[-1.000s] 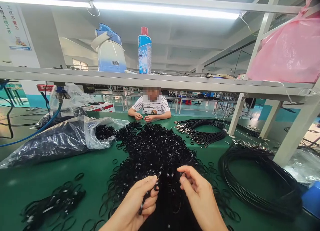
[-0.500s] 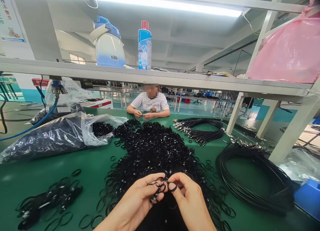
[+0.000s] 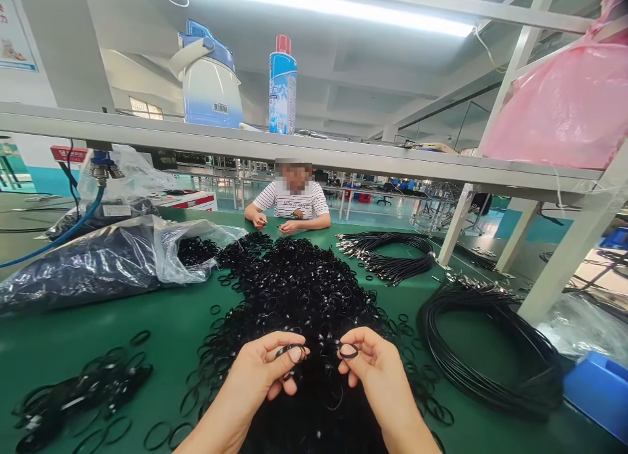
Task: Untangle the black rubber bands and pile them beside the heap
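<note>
A big heap of small black rubber rings (image 3: 299, 297) covers the middle of the green table (image 3: 186, 316). Over its near edge, my left hand (image 3: 262, 379) pinches a few black rings (image 3: 290, 353) between thumb and fingers. My right hand (image 3: 380, 375) is a short way to the right, pinching a single black ring (image 3: 348, 350) at its fingertips. The two hands are apart and do not touch.
A clear bag of rings (image 3: 98, 264) lies at the left, a bundle of rings (image 3: 73, 395) at the near left. Coiled black cables (image 3: 485, 349) lie at the right, more cables (image 3: 387, 254) behind. A person in a striped shirt (image 3: 293, 202) sits opposite. A shelf (image 3: 294, 153) carries a jug and a spray can.
My hands, which met over the heap half a second ago, have drawn apart; the right one now holds one ring away from the left hand's bunch. The view tilted slightly.
</note>
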Demonstrator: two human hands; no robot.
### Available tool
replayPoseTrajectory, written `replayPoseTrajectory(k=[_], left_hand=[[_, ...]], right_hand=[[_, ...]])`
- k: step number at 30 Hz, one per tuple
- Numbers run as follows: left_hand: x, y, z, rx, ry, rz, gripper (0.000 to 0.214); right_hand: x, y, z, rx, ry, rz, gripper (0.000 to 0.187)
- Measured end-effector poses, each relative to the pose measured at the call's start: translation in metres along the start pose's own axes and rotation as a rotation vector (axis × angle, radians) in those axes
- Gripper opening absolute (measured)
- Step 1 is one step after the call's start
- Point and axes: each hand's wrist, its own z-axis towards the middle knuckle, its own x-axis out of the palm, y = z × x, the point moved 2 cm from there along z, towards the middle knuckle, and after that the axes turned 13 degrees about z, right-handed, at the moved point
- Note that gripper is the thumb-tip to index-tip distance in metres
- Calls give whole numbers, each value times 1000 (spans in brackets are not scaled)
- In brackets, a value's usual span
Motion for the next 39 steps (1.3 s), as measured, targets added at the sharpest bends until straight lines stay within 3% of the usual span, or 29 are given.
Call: replayPoseTrajectory(k=[4,9,17,23,28,39], left_hand=[[-1,-4,-2,21,43,11,35],[2,-7,-8,2,135,-116,35],[2,-12,-14,-146,231,-495,43],[6,-13,-18,-133,287,-570,41],[7,-17,-19,-89,297,-472,39],[-7,-18,-13,129,60,32,26]], right_hand=[[-5,2,1,-11,9,-50,12],[-7,5,0,-156,12,-401,14],[-5,9,-5,-526,114,-614,49],[13,20,-17,-467,201,-619,16],[12,13,-16,-422,182,-701,20],[4,11,-11,-433,110,-703,22]])
